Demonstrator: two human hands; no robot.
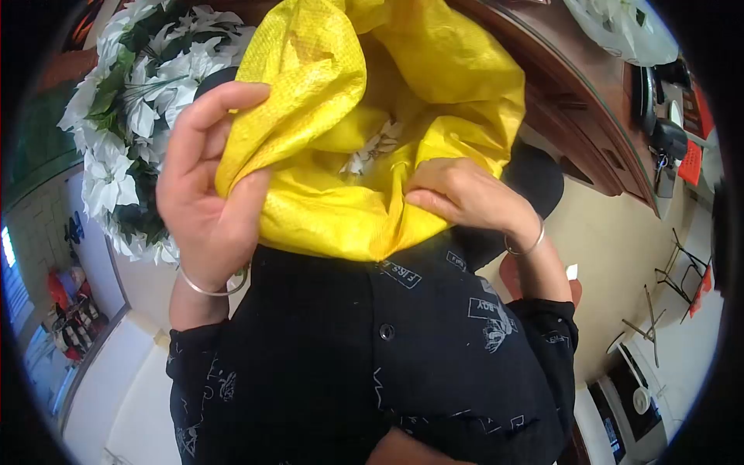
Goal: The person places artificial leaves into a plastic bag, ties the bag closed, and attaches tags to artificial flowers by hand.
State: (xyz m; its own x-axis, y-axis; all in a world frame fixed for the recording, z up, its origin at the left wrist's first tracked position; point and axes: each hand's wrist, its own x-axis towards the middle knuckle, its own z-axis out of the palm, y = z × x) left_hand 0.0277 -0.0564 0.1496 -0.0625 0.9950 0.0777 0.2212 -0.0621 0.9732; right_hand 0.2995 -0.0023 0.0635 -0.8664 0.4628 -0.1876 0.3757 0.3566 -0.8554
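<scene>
A yellow woven sack (325,221) rests against my lap with its mouth spread wide. My left hand (213,178) grips the sack's left rim, thumb on the near side and fingers curled over the far side. On the right of the opening, my right hand (465,194) is closed on the near rim, pinching a fold of the material. Down inside the sack some white pieces (372,147) show, too partly hidden to name. Beside my left hand stands a bunch of white artificial poinsettias (108,174) with green leaves.
A brown wooden cabinet (577,108) stands at the upper right, with a clear plastic bag (624,31) on top. Keys (663,167) and red items lie near its far end. Thin-legged stands (651,325) are on the floor at right. A shelf of shoes (77,325) is at left.
</scene>
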